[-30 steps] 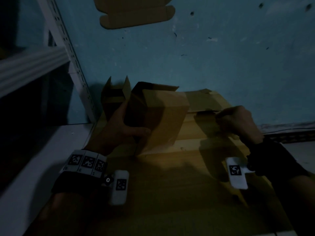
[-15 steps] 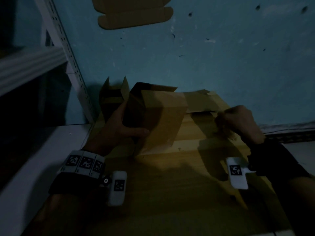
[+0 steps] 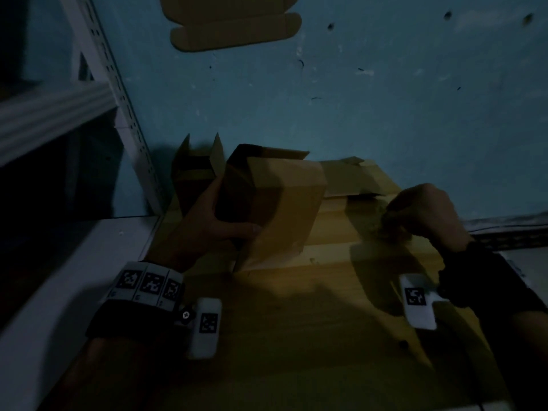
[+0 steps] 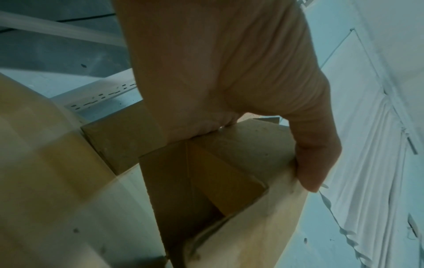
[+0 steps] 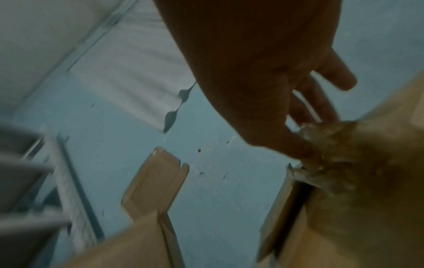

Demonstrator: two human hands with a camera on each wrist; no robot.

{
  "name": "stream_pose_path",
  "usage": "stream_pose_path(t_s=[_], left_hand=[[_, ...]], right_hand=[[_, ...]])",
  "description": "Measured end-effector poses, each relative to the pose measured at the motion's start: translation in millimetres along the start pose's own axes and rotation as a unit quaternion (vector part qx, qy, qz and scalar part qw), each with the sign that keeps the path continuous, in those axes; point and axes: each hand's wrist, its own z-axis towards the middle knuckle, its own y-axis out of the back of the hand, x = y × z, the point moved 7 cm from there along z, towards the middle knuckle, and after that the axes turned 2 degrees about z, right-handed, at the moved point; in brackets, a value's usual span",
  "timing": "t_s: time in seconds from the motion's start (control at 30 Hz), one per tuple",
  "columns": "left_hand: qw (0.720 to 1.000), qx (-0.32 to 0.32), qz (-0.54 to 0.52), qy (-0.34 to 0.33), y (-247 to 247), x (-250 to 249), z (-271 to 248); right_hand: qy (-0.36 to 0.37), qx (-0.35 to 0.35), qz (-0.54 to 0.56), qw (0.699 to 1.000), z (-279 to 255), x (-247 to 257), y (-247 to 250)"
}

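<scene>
Below the blue wall (image 3: 385,114), a wooden tabletop (image 3: 296,321) bears a half-folded cardboard box (image 3: 284,203), tilted at its far left. The left hand (image 3: 207,226) grips the box, thumb across its front, fingers curled behind. Well to the right, the right hand (image 3: 424,215) pinches a frayed scrap (image 5: 339,148), perhaps torn paper.

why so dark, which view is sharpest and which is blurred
Head view: dim, the left hand and right hand are near silhouettes; only the box and the surface under it catch warm light. Left wrist view: brightest and sharpest, the box folds read clearly. Right wrist view: motion blur smears the shelf and the frayed edge at the thumb.
</scene>
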Motion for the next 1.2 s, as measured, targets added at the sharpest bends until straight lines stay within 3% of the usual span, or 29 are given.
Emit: stream_pose_path(t_s=[0.1,0.23,0.33,0.7,0.87,1.2], left_hand=[[1.0,-0.004,-0.001,0.003,-0.3,1.7,0.7],[1.0,-0.014,-0.009,-0.004,-1.9,2.3,1.4],[1.0,-0.009,-0.012,0.001,-0.8,4.2,2.0],[1.0,-0.012,-0.01,0.001,-0.7,2.4,1.3],[1.0,-0.007,-0.017,0.0,-0.5,1.4,0.5],[1.0,-0.015,-0.015,-0.01,2.4,0.6,0.7]], right_hand=[[-0.011,-0.003,0.092,0.996,0.4,7.6,-1.5],[0.002,-0.074,0.122,0.99,-1.8,22.8,7.6],[0.01,-0.072,0.151,0.986,-1.8,25.1,7.5],[0.063,-0.075,0.046,0.994,-0.6,4.9,12.4],[0.038,-0.074,0.02,0.996,0.8,7.0,8.0],[-0.026,-0.245,0.001,0.969,-10.3,4.6,40.1]])
